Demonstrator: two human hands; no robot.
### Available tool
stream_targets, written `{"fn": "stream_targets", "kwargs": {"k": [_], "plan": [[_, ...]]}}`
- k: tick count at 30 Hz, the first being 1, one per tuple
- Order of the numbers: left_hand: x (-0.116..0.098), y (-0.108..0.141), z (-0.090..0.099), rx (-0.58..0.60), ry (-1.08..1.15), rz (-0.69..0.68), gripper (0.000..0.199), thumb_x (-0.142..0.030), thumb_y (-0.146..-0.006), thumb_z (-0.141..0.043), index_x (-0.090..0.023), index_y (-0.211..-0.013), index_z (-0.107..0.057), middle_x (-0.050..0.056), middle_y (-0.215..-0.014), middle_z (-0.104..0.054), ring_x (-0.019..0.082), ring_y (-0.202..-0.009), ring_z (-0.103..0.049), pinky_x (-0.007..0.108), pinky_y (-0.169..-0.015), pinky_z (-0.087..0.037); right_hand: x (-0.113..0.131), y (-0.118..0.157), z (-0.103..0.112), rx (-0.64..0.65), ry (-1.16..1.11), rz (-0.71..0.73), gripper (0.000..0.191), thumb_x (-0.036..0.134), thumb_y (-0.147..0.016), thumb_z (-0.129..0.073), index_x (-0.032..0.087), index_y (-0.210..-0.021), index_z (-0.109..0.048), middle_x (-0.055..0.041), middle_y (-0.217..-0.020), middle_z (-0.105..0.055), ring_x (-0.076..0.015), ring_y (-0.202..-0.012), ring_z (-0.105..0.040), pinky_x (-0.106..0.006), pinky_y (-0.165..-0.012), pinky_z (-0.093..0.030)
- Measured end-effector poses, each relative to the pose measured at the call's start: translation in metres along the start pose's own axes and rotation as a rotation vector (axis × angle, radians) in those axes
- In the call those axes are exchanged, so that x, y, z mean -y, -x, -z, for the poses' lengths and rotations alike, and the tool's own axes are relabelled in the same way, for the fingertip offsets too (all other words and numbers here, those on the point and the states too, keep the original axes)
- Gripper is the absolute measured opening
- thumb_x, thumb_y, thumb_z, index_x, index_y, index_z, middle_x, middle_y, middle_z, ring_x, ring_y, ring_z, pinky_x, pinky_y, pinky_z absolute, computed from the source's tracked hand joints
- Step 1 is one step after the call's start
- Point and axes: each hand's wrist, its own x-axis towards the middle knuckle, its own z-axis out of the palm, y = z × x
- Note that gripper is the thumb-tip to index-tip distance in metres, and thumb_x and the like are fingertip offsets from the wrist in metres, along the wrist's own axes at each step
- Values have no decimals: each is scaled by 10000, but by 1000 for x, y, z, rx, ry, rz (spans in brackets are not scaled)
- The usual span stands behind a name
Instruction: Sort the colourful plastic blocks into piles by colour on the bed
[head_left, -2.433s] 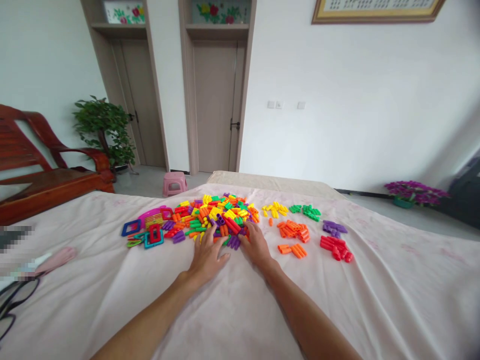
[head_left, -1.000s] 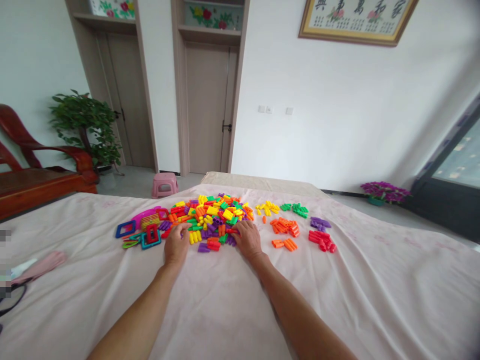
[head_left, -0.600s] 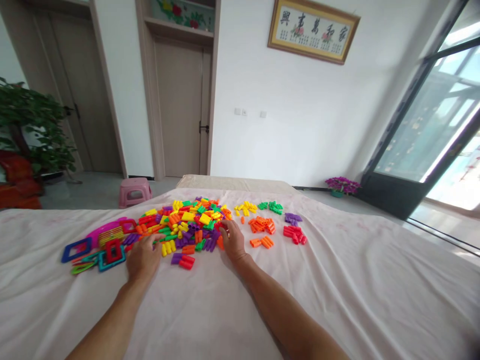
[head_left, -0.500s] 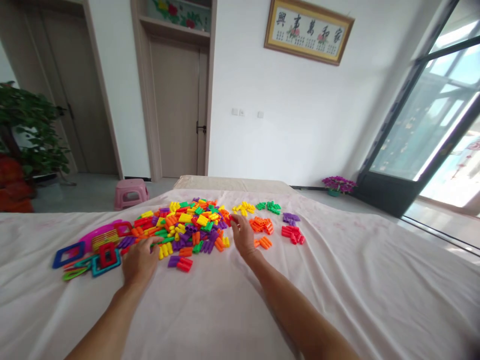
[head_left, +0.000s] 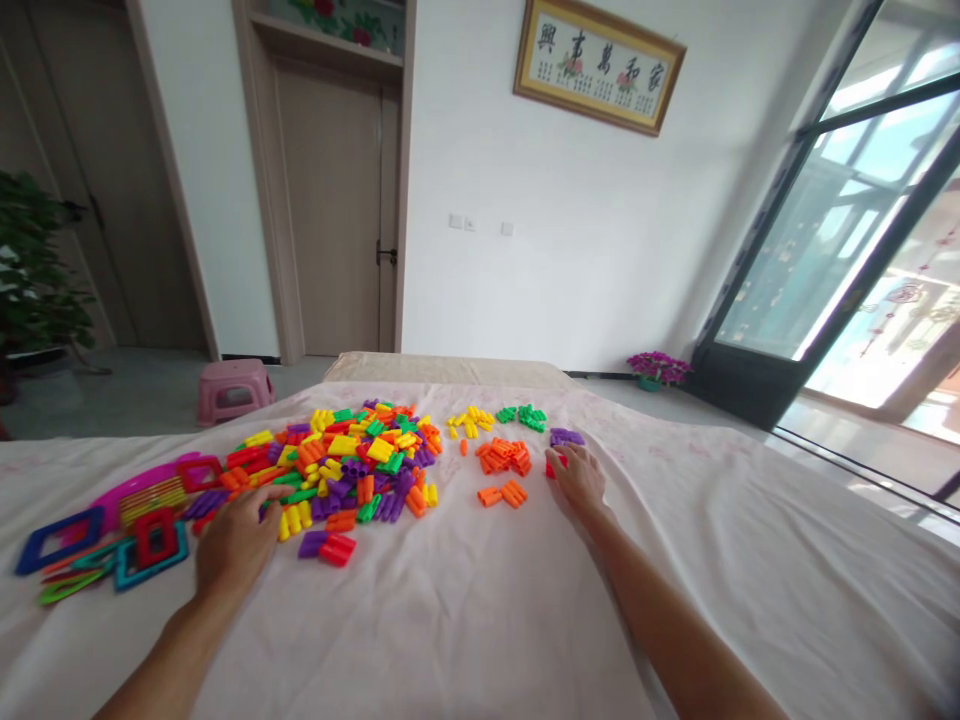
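A heap of red, yellow, green, orange and purple plastic blocks (head_left: 345, 470) lies on the cloth. My left hand (head_left: 241, 535) rests at the heap's left edge, its fingers curled; a bit of purple shows by the fingertips, but what they hold is unclear. Off to the right, my right hand (head_left: 579, 478) is closed on a red block (head_left: 553, 463) and covers most of the small red group. Just beyond it sit purple blocks (head_left: 567, 437). Separate groups of orange blocks (head_left: 504, 456), yellow blocks (head_left: 472, 420) and green blocks (head_left: 531, 416) lie between heap and right hand.
Flat frames, among them a blue one (head_left: 60, 540) and a teal one (head_left: 151, 555), lie left of my left hand with a magenta piece (head_left: 112, 497). The pale cloth (head_left: 420, 630) is wrinkled. Past the table stand a pink stool (head_left: 235, 391) and purple flowers (head_left: 658, 368).
My right hand has moved right, from the heap's edge to the red group. The view has turned slightly right. My left hand remains beside the heap.
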Motion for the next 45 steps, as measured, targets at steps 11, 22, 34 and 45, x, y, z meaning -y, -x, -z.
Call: {"fn": "stream_targets", "kwargs": {"k": [11, 22, 34, 45], "plan": [[4, -8, -3, 30, 15, 3, 371, -351, -928, -489, -270, -1096, -810, 82, -1236, -789, 317, -1128, -715, 404, -888, -552, -33, -10, 6, 16, 205, -1, 461, 395, -997, -466, 234, -1307, -765, -158, -1439, -634, -348, -1295, -564, -440, -1028, -454], [9, -12, -10, 40, -48, 80, 325, -383, -936, -483, -371, -1069, -780, -99, -1143, -805, 234, -1034, -699, 314, -816, -516, -37, -41, -8, -58, 337, -6, 616, 398, -1007, -500, 184, -1584, -522, -162, -1632, -485, -362, -1568, -291, -547, -1280, -119], [14, -11, -9, 64, -94, 45, 333, -387, -946, -459, -345, -1042, -774, -59, -1147, -808, 242, -1061, -693, 329, -851, -513, -5, -87, -32, 168, 262, -106, 739, 468, -1075, -287, 33, -1674, -281, -304, -1688, -333, -395, -1619, -209, -684, -1264, -40], [7, -11, -3, 128, -78, 13, 480, -422, -984, -390, -239, -1195, -780, 101, -1272, -764, 301, -1118, -682, 385, -865, -500, -75, -34, 1, 136, 233, -57, 742, 652, -1019, -421, 260, -1649, -405, -146, -1726, -338, -404, -1572, -317, -590, -1216, -309]]}}
